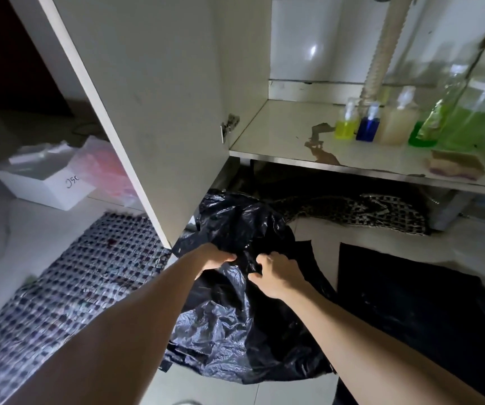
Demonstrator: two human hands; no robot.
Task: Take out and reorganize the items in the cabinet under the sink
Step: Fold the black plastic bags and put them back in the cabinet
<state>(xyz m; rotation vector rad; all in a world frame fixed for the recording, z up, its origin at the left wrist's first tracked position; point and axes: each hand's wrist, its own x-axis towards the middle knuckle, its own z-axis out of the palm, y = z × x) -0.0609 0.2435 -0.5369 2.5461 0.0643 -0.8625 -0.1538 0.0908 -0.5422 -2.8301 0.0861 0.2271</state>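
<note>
i have both hands, left hand (216,258) and right hand (276,274), fingers pinching the black plastic bag (235,317) on the floor before the cabinet (294,124); limp, light, slippery, so i'd bunch the top.

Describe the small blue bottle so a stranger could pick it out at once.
Start at the open cabinet's floor panel, where a row of bottles stands at the foot of the corrugated drain hose. The blue bottle is second from the left, between a yellow bottle and a taller beige bottle. It alone holds deep blue liquid.
</note>
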